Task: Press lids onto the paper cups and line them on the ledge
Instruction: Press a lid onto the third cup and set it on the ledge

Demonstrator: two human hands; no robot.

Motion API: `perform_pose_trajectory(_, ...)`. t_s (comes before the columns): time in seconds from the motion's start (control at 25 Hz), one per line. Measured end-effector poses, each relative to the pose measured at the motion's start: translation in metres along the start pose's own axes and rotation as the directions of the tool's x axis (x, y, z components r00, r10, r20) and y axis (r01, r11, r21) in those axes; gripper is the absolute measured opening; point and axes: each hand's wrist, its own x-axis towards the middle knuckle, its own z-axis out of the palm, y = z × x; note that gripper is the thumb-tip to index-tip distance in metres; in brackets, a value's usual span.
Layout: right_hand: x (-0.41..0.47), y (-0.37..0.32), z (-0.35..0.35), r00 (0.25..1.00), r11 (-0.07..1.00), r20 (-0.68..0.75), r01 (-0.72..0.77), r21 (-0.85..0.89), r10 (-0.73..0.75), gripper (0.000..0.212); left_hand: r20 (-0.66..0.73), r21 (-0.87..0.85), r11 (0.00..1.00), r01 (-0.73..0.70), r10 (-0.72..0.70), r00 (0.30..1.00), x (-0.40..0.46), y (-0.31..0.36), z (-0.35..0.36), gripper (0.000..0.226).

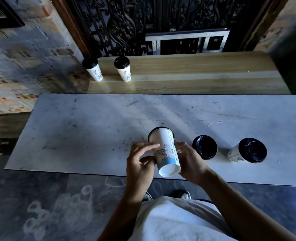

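The cup (pixel 166 152) near the counter's front edge is white with a black line drawing and a pale blue band by its base. Lids (pixel 204 147) are black. The counter (pixel 74 127) is scuffed grey-white; the ledge (pixel 196 75) is pale striped wood. The wall (pixel 22 66) is mottled brick.

The person wears a loose, pale grey-white cotton T-shirt (pixel 175 221) with both forearms bare, no sleeves reaching them, and dark sneakers with light trim (pixel 184 194) below.
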Motion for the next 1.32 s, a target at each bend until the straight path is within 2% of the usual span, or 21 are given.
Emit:
perform_pose_trajectory(0.2,0.002,-0.001,-0.004,0.998,1.0,0.064,0.017,-0.012,-0.016,0.048,0.0,0.017,1.0,0.001,-0.001,1.0,0.001,-0.009,-0.002,0.054)
perform_pose_trajectory(0.36,-0.001,-0.005,0.003,0.997,0.997,0.06,0.044,0.069,-0.048,0.041,-0.049,-0.093,0.989,0.119,-0.124,0.991,0.003,-0.009,-0.003,0.038)
perform_pose_trajectory(0.52,0.004,-0.002,-0.003,0.996,0.997,0.067,0.054,0.064,-0.058,0.06,-0.063,-0.141,0.972,0.186,-0.196,0.979,0.003,-0.007,-0.002,0.022)
perform_pose_trajectory(0.6,0.002,-0.004,-0.003,0.996,0.998,0.067,0.053,0.041,-0.055,0.063,-0.054,-0.125,0.966,0.225,-0.233,0.971,0.003,-0.007,-0.001,0.017)
perform_pose_trajectory(0.8,-0.001,-0.006,-0.002,0.995,0.996,0.063,0.079,0.03,-0.081,0.064,-0.026,-0.134,0.951,0.278,-0.284,0.958,0.003,-0.011,-0.001,0.018)
perform_pose_trajectory(1.0,-0.003,-0.006,0.0,0.993,0.993,0.06,0.101,0.054,-0.104,0.058,-0.001,-0.096,0.956,0.277,-0.278,0.961,0.003,-0.016,-0.003,0.032)
perform_pose_trajectory(1.08,-0.003,-0.006,0.0,0.988,0.993,0.109,0.107,0.047,-0.111,0.082,-0.004,-0.076,0.96,0.269,-0.27,0.963,0.004,-0.019,-0.006,0.033)
perform_pose_trajectory(1.12,-0.005,-0.006,0.001,0.984,0.993,0.137,0.113,0.033,-0.116,0.087,-0.007,-0.078,0.959,0.271,-0.272,0.962,0.004,-0.02,-0.007,0.033)
perform_pose_trajectory(1.24,-0.005,-0.004,0.004,0.985,0.993,0.129,0.109,0.036,-0.113,0.057,-0.022,-0.091,0.949,0.301,-0.304,0.952,0.006,-0.018,-0.008,0.029)
perform_pose_trajectory(1.32,0.001,-0.001,0.007,0.99,0.995,0.102,0.101,-0.004,-0.101,0.039,-0.009,-0.102,0.94,0.325,-0.328,0.945,0.007,-0.017,-0.01,0.019)
